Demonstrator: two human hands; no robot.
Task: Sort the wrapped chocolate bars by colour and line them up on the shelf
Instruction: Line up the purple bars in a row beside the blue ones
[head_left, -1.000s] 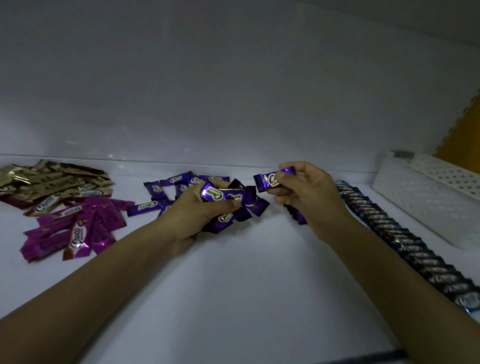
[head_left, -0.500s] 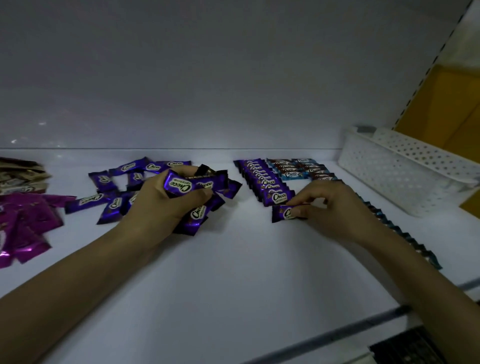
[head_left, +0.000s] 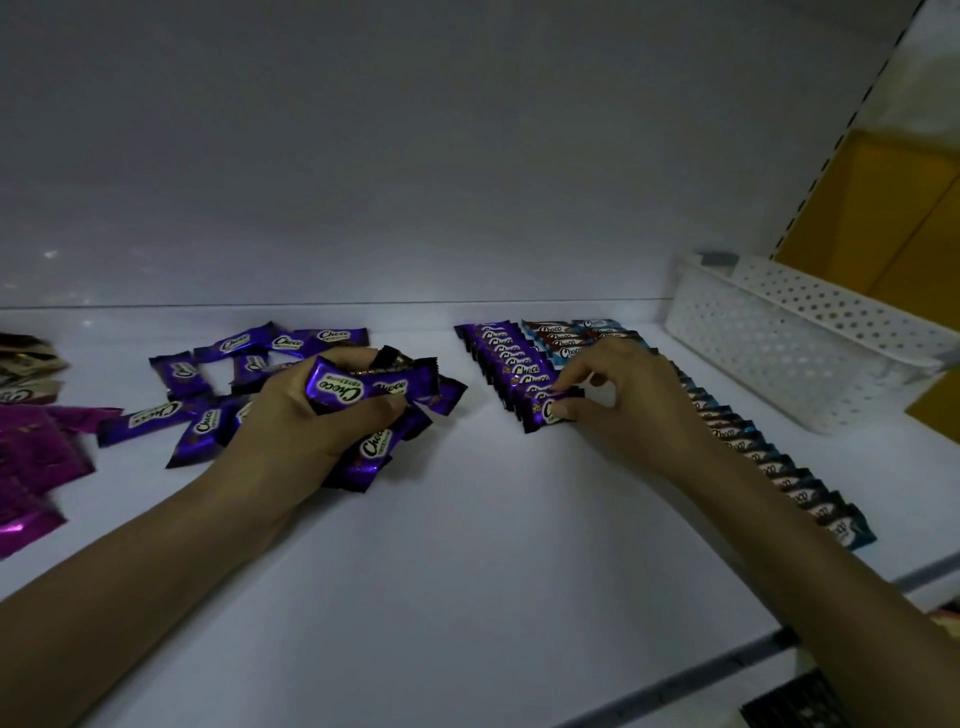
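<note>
My left hand (head_left: 306, 421) grips a bunch of purple chocolate bars (head_left: 363, 389) just above the white shelf (head_left: 467, 545). More loose purple bars (head_left: 244, 358) lie scattered behind and left of it. My right hand (head_left: 623, 395) pinches one purple bar (head_left: 545, 410) at the near end of a neat purple row (head_left: 504, 358). Right beside that row runs a long blue row (head_left: 769, 467), partly hidden by my right arm.
A white perforated basket (head_left: 779, 332) stands at the back right. Magenta bars (head_left: 36, 452) and gold bars (head_left: 26, 369) lie in heaps at the far left. The shelf's front edge (head_left: 675, 680) runs along the lower right. Yellow boxes (head_left: 883, 208) stand beyond the shelf upright.
My right hand brought its purple bar down from mid-air to the near end of the purple row and pushed it against the row. My view swung to the right. The left hand kept its bunch.
</note>
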